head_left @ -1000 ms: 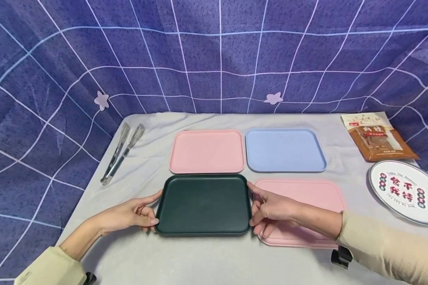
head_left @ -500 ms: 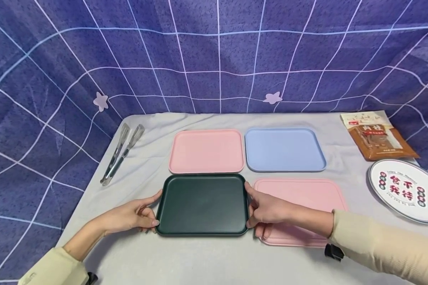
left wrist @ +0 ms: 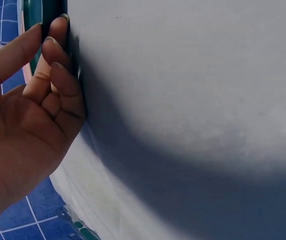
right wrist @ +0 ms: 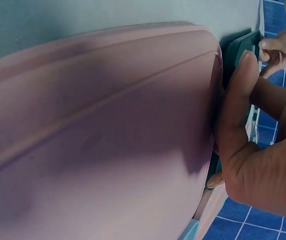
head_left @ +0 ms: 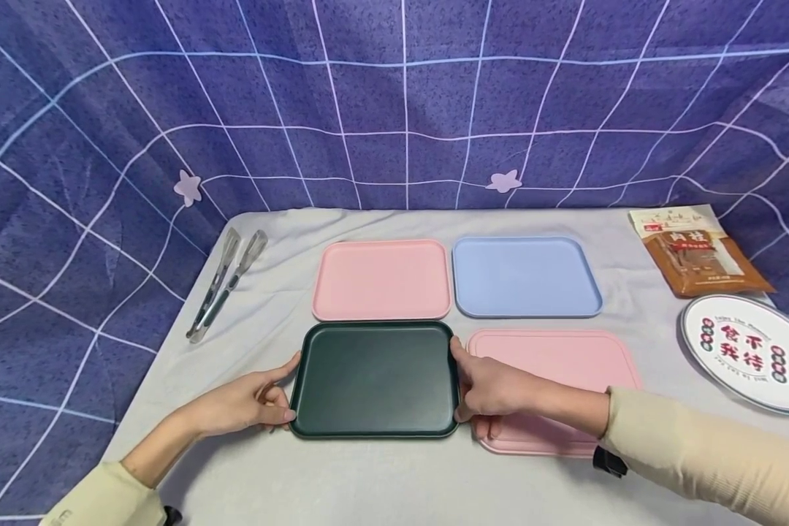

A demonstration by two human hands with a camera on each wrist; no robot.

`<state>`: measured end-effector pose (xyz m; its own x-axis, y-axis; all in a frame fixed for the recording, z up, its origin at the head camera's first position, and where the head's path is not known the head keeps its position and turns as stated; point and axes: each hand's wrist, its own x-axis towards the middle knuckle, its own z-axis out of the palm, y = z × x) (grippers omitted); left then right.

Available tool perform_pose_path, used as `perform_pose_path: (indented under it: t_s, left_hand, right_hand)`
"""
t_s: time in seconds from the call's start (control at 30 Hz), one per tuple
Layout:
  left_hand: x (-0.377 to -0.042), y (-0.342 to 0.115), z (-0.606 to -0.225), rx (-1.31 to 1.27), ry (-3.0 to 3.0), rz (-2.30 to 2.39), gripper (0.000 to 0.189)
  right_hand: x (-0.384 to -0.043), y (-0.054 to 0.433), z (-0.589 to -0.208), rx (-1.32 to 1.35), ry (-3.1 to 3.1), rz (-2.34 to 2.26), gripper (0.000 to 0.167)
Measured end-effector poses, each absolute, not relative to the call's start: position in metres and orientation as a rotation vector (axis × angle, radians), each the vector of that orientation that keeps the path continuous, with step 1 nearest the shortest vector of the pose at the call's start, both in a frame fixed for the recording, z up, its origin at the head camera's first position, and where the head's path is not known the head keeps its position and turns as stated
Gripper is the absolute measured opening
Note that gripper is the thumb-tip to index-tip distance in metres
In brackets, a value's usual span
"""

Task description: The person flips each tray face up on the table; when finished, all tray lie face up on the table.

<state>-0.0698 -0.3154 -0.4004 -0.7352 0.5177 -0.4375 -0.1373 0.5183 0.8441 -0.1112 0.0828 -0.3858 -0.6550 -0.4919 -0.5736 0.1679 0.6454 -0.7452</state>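
A dark green rectangular tray (head_left: 375, 380) lies at the front middle in the head view, close over the white cloth. My left hand (head_left: 243, 402) holds its left edge, with the thumb at the near corner and the index finger farther up the side. In the left wrist view, that hand (left wrist: 32, 105) has its fingers curled at the tray's side (left wrist: 32, 15). My right hand (head_left: 500, 387) grips the opposite edge and overlaps a pink tray (head_left: 565, 358) on the right. The right wrist view shows this hand (right wrist: 258, 145) between the pink tray (right wrist: 107, 125) and the green one.
Behind lie another pink tray (head_left: 381, 279) and a blue tray (head_left: 526, 277), side by side. Metal tongs (head_left: 226, 285) rest at the left. A brown food packet (head_left: 700, 256) and a round white plate with red lettering (head_left: 749, 387) are at the right. A blue gridded curtain (head_left: 394, 102) stands behind.
The green tray's right edge has shifted slightly left, and the tray looks a little smaller. My right hand has moved slightly left with it; my left hand has shifted slightly right.
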Motion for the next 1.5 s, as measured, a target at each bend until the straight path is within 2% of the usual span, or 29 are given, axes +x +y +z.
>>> perform_pose_path:
  t_s: [1.03, 1.3, 1.5]
  left_hand:
    - [-0.077, -0.307, -0.395, 0.338, 2.196, 1.144, 0.087]
    - [-0.093, -0.295, -0.355, 0.293, 2.533, 0.980, 0.071]
    - [-0.105, -0.260, -0.344, 0.298, 2.552, 1.061, 0.071]
  right_hand:
    - [-0.118, 0.076, -0.375, -0.372, 2.256, -0.733, 0.117]
    - [-0.131, 0.126, -0.348, -0.371, 2.181, -0.948, 0.106]
    - [-0.143, 0.177, -0.330, -0.462, 2.189, -0.877, 0.099]
